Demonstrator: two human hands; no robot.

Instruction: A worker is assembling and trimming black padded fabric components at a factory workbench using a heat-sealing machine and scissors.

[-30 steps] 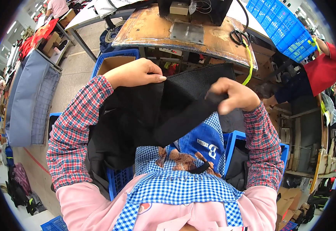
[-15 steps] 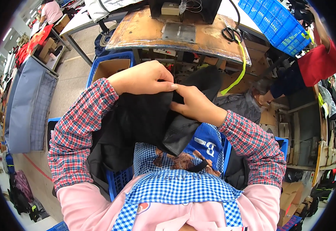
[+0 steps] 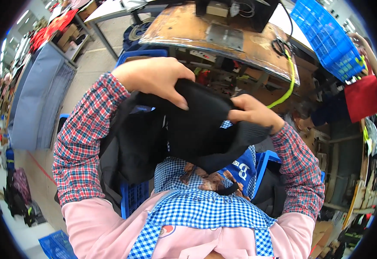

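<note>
A piece of black fabric (image 3: 192, 121) hangs between my two hands above my lap. My left hand (image 3: 158, 80) holds its upper left edge, thumb in front and fingers behind. At the upper right edge, my right hand (image 3: 255, 111) pinches the cloth between thumb and fingers. The fabric droops in folds over my blue checked apron (image 3: 205, 211), and its lower left part merges with more black cloth near my left forearm. What the fingers do behind the cloth is hidden.
Ahead stands a worn wooden worktable (image 3: 175, 32) with black scissors (image 3: 280, 46) and a yellow-green strip (image 3: 290, 86). Blue crates (image 3: 134, 200) flank my lap. A large blue basket (image 3: 326, 39) is at the far right, beside a person in red (image 3: 365, 99). A grey-covered stack (image 3: 39, 99) stands left.
My hands were together at the cloth's upper edge and are now apart, the right one farther right. The black fabric is spread wider between them. The view has shifted slightly.
</note>
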